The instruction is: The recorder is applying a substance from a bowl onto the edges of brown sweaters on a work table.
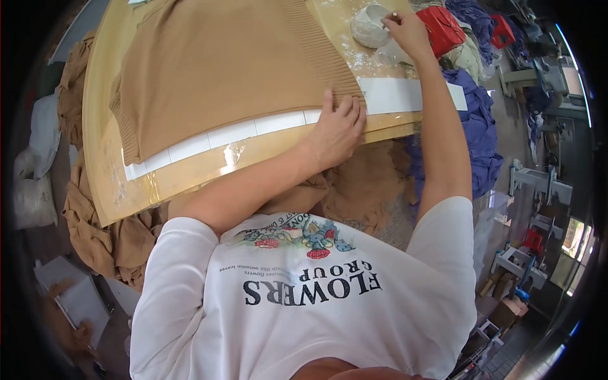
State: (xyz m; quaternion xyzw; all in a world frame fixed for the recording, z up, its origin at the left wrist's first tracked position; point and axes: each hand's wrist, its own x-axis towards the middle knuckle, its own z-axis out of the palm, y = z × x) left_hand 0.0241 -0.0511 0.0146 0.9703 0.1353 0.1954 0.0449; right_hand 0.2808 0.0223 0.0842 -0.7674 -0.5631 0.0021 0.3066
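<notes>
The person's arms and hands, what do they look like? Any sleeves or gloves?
The left hand and right hand are bare: no gloves, and no watch or bracelet shows. The forearms are uncovered too. The left sleeve and right sleeve are short, loose and plain white.

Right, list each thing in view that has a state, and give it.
Sweater, spread out on the table
White board, partly covered by the sweater
Bowl, open-topped
Left hand, resting on the sweater's edge
Right hand, pinching something small by the bowl
Purple cloth, heaped, crumpled
Brown cloth, crumpled
</notes>
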